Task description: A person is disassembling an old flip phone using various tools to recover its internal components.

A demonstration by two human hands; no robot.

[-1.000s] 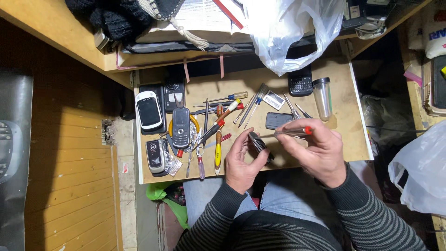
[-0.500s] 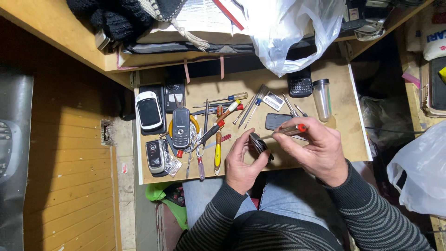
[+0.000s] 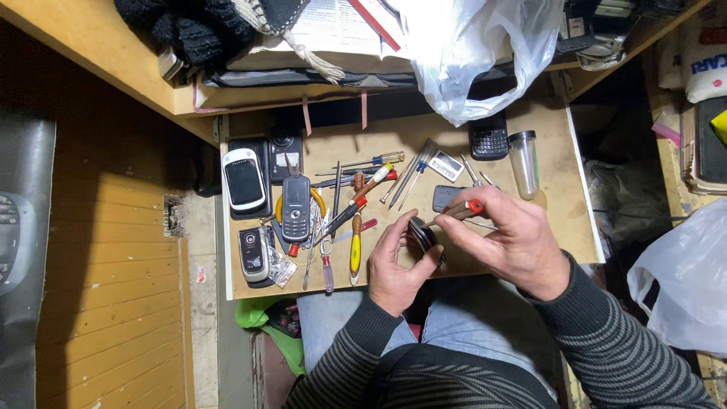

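Head view: screwdriver [image 3: 457,213] lies near-horizontal, tip toward phone [image 3: 421,235].

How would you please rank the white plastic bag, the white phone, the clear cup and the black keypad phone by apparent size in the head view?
1. white plastic bag
2. white phone
3. clear cup and black keypad phone: these look alike, so unranked.

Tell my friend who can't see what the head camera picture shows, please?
Seen from above, a left hand holds a small dark phone while the right hand works on it with a red-tipped screwdriver. Beyond them, a wooden tray carries more phones, screwdrivers and pliers, and a white plastic bag hangs over its far edge.
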